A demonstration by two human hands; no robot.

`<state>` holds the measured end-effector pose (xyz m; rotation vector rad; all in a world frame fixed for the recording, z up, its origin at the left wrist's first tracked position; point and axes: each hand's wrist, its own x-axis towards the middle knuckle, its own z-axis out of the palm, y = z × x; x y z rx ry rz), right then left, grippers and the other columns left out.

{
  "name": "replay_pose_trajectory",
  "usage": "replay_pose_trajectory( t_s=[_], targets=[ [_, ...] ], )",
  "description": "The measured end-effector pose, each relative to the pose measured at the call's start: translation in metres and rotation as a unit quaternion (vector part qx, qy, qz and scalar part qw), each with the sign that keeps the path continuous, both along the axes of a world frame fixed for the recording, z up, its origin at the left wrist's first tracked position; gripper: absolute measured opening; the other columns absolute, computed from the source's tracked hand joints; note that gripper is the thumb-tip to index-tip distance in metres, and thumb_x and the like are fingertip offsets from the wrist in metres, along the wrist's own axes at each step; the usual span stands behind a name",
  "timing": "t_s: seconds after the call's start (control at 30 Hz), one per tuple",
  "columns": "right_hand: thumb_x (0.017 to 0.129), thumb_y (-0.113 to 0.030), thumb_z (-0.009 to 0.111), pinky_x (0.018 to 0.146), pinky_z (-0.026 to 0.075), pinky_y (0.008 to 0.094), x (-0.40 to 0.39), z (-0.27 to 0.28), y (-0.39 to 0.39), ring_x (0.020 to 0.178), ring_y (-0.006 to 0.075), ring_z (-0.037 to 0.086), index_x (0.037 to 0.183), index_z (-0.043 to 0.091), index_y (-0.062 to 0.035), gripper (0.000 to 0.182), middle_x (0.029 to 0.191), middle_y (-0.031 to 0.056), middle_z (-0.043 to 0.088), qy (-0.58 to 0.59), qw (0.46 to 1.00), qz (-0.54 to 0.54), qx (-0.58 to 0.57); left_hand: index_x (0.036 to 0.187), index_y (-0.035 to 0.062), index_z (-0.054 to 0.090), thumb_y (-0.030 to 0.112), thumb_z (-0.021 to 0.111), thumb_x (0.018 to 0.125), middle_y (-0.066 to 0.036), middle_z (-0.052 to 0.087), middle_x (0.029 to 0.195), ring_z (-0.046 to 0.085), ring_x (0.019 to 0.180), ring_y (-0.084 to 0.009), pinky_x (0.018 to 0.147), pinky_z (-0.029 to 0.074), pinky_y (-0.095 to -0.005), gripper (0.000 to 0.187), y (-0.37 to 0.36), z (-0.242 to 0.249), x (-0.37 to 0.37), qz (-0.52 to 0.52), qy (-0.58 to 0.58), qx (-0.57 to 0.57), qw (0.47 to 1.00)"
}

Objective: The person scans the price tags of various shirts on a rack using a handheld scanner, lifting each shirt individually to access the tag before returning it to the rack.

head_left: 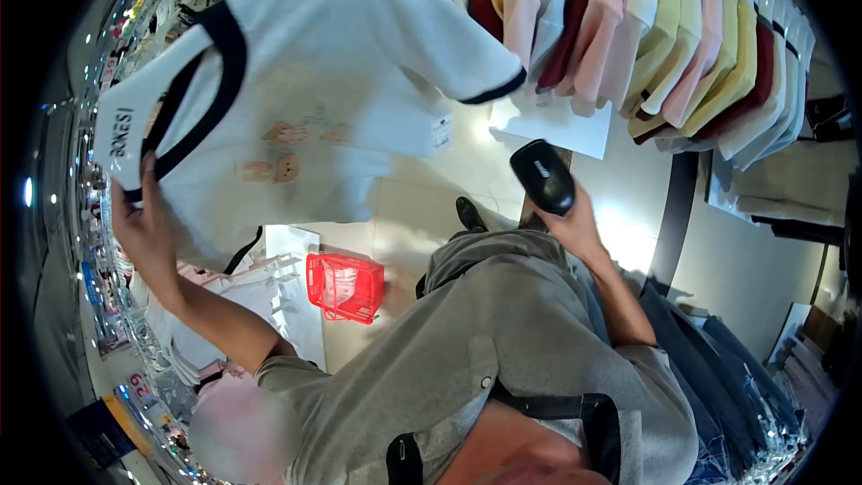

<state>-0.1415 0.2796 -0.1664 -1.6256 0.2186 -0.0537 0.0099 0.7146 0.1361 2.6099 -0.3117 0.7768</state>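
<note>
A white T-shirt [341, 63] with navy trim and small printed bears spreads across the upper left on a white hanger [121, 130] with dark lettering. My left hand [146, 216] grips the shirt and hanger near the navy collar, fingers closed. A small white tag [441, 133] hangs at the shirt's right side. On the right, my right hand [570, 220] is wrapped round a black handheld device [542, 177], which points up and to the left, apart from the shirt.
Pastel, white and dark red garments [655, 27] hang along the top right. A red basket [346, 287] stands on the tiled floor. Pale clothes [220, 310] hang at lower left, jeans [718, 377] at lower right. A white board [575, 130] lies under the rack.
</note>
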Motion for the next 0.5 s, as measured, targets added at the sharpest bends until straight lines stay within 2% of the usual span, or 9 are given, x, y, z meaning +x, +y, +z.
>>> replay_pose_trajectory(
  t_s=[0.07,0.13,0.17,0.3,0.4,0.5],
  targets=[
    [0.081,-0.009,0.078,0.087,0.051,0.0322,-0.005,-0.039,0.011,0.097,0.0184,0.066,0.119,0.062,0.0016,0.042,0.105,0.0136,0.070,0.059,0.998,0.012,0.001,0.126,-0.0014,0.064,0.008,0.059,0.100,-0.008,0.070,0.112,0.060,0.097,-0.0096,0.089,0.044,-0.0215,0.027,0.005,0.010,0.003,0.004,0.005,-0.014,1.000],
    [0.082,-0.009,0.078,0.088,0.051,0.0322,-0.005,-0.062,0.021,0.099,0.0172,0.066,0.121,0.062,0.0016,0.044,0.106,0.0136,0.071,0.096,0.994,0.041,0.020,0.126,-0.0019,0.064,0.008,0.059,0.100,-0.008,0.070,0.112,0.061,0.098,-0.0096,0.090,0.044,-0.0214,0.028,0.005,0.019,0.003,0.013,-0.006,0.018,1.000],
    [0.083,-0.010,0.078,0.089,0.051,0.0313,-0.005,-0.071,0.028,0.101,0.0156,0.065,0.121,0.063,0.0020,0.043,0.107,0.0122,0.071,0.079,0.995,0.031,0.055,0.126,-0.0020,0.064,0.008,0.060,0.100,-0.008,0.070,0.112,0.061,0.098,-0.0099,0.090,0.044,-0.0217,0.029,0.005,0.020,0.005,0.006,-0.001,-0.001,1.000],
    [0.085,-0.012,0.078,0.089,0.051,0.0290,0.005,-0.065,0.037,0.099,0.0134,0.064,0.118,0.064,0.0028,0.039,0.107,0.0106,0.072,0.085,0.991,0.057,0.090,0.127,-0.0026,0.063,0.009,0.059,0.101,-0.009,0.070,0.112,0.061,0.099,-0.0102,0.091,0.044,-0.0227,0.029,-0.012,0.023,0.005,0.054,0.009,-0.007,0.998],
    [0.086,-0.013,0.078,0.082,0.051,0.0280,0.012,-0.067,0.041,0.089,0.0114,0.063,0.112,0.066,0.0025,0.033,0.097,0.0069,0.071,0.064,0.990,0.057,0.114,0.127,-0.0027,0.063,0.010,0.059,0.101,-0.010,0.070,0.112,0.061,0.099,-0.0105,0.092,0.044,-0.0233,0.029,-0.010,0.021,0.010,0.019,0.004,-0.019,1.000],
    [0.087,-0.015,0.077,0.074,0.050,0.0276,0.020,-0.060,0.040,0.079,0.0092,0.059,0.105,0.067,0.0017,0.026,0.085,0.0025,0.068,0.118,0.983,0.087,0.113,0.127,-0.0027,0.063,0.010,0.059,0.101,-0.010,0.070,0.112,0.061,0.100,-0.0105,0.092,0.044,-0.0236,0.030,-0.011,0.021,0.012,0.022,0.003,0.000,1.000]
  ],
)
